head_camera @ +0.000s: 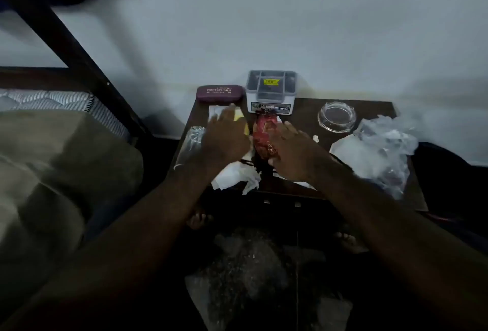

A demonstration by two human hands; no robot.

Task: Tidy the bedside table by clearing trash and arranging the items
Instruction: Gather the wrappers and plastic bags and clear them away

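Observation:
A dark bedside table point(303, 108) stands against the wall. A red snack wrapper point(262, 132) lies in its middle, with crumpled white paper point(232, 174) at the front edge. My right hand point(293, 151) rests on the wrapper's right side, fingers spread. Over a yellow and white packet point(241, 119) at the left hovers my left hand point(224, 135), flat and holding nothing. A silvery foil packet point(191, 140) lies at the left edge. At the back are a maroon glasses case point(219, 93) and a white compartment organiser box point(271, 92).
A glass ashtray point(336, 118) sits at the back right. A crumpled clear plastic bag point(383, 145) covers the table's right side. The bed with mattress point(52, 100) and a dark bed frame post point(66, 40) is on the left. My bare feet point(198, 221) show below.

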